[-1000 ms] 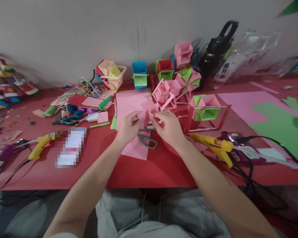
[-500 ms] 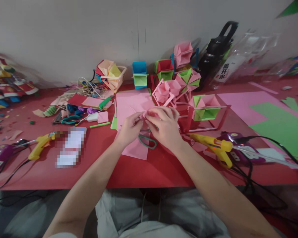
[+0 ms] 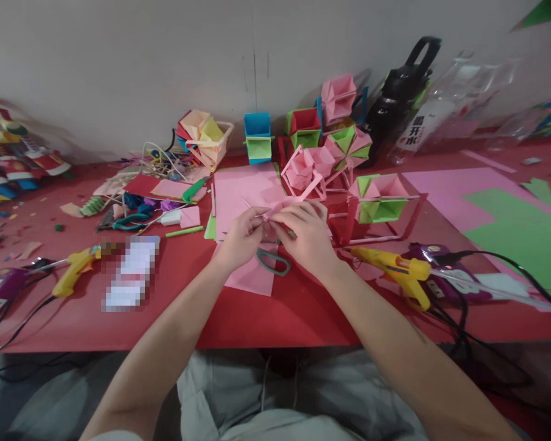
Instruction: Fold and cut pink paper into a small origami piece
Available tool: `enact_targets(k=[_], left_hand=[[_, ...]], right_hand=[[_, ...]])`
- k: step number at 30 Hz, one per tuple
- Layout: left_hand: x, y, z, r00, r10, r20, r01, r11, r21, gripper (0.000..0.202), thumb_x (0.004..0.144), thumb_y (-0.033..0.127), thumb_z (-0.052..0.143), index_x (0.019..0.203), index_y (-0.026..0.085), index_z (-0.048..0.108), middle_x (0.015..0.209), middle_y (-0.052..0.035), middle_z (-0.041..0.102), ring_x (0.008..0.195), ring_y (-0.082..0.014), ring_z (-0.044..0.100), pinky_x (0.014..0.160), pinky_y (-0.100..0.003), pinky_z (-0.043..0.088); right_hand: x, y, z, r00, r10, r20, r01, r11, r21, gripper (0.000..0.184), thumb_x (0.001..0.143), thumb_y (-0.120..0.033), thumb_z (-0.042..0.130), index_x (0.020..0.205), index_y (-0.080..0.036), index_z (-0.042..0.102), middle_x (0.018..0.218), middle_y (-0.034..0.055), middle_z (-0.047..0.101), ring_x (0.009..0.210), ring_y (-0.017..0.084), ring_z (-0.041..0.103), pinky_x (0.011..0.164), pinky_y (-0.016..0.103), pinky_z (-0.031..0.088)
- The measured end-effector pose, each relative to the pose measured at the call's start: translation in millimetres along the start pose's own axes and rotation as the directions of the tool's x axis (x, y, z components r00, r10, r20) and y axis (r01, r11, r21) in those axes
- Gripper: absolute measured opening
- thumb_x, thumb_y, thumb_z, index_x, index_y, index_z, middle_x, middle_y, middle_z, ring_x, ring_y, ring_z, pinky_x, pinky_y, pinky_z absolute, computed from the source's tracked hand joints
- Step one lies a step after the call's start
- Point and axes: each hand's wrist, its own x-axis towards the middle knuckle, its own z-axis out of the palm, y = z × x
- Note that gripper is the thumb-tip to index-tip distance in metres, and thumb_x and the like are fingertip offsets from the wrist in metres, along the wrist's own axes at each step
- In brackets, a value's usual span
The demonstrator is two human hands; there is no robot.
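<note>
Between my two hands is a small piece of pink paper (image 3: 275,211), partly covered by my fingers. My left hand (image 3: 243,237) pinches its left side with thumb and forefinger. From the other side my right hand (image 3: 303,231) grips it, fingers bent over the top and thumb beneath. Under them lie a pair of scissors with dark green handles (image 3: 274,262) and pink paper sheets (image 3: 239,187). The scissors' blades are hidden. Just beyond my right hand stand folded pink paper models (image 3: 305,168).
A yellow glue gun (image 3: 390,266) with cords lies at right, another glue gun (image 3: 76,269) at left by a phone (image 3: 133,272). Paper wheel models (image 3: 381,199), a black bottle (image 3: 390,104) and a clear plastic bottle (image 3: 422,131) stand along the back. Craft scraps (image 3: 151,202) lie left.
My right fingers have shifted slightly and lie flatter over the pink paper. The paper has turned a little between both hands. Everything else on the table stays in place.
</note>
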Motion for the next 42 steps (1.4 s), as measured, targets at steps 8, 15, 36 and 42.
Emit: enact_targets(k=[8, 15, 36, 42], left_hand=[[-1.1, 0.5, 0.7, 0.998, -0.057, -0.023, 0.055, 0.994, -0.094, 0.025, 0.088, 0.027, 0.063, 0.111, 0.016, 0.063, 0.069, 0.0038, 0.052, 0.057, -0.0073, 0.048, 0.059, -0.021, 0.046], [-1.6, 2.1, 1.3, 1.000, -0.012, 0.015, 0.013, 0.999, -0.049, 0.022, 0.089, 0.027, 0.063, 0.108, 0.015, 0.064, 0.073, 0.0015, 0.056, 0.064, -0.0091, 0.053, 0.061, -0.021, 0.046], [-2.0, -6.2, 0.2, 0.999, -0.002, 0.035, 0.003, 1.000, -0.014, 0.020, 0.093, 0.029, 0.062, 0.107, 0.016, 0.065, 0.071, 0.0030, 0.052, 0.063, -0.0085, 0.051, 0.061, -0.021, 0.047], [-1.4, -8.3, -0.2, 0.999, 0.027, 0.042, -0.028, 0.999, 0.019, 0.022, 0.095, 0.031, 0.059, 0.109, 0.015, 0.065, 0.076, 0.0011, 0.056, 0.065, -0.0085, 0.053, 0.061, -0.020, 0.047]], right_hand=[[0.0, -1.3, -1.2, 1.000, -0.010, 0.001, 0.010, 1.000, 0.018, 0.013, 0.095, -0.016, 0.061, 0.098, -0.026, 0.070, 0.098, -0.0010, 0.076, 0.100, 0.022, 0.064, 0.101, 0.043, 0.033], [-0.3, 1.4, 0.0, 1.000, 0.022, 0.005, -0.023, 0.998, 0.066, 0.013, 0.095, -0.017, 0.061, 0.098, -0.026, 0.069, 0.098, -0.0006, 0.076, 0.101, 0.021, 0.065, 0.099, 0.042, 0.034], [1.4, -1.0, -1.5, 0.987, 0.117, 0.107, -0.132, 0.981, 0.143, 0.010, 0.099, -0.022, 0.053, 0.092, -0.024, 0.061, 0.096, 0.0035, 0.073, 0.098, 0.024, 0.061, 0.091, 0.041, 0.036], [0.9, 0.8, -0.7, 0.989, 0.109, 0.096, -0.123, 0.980, 0.155, 0.009, 0.097, -0.021, 0.056, 0.093, -0.023, 0.063, 0.096, 0.0028, 0.073, 0.099, 0.024, 0.061, 0.092, 0.040, 0.036]])
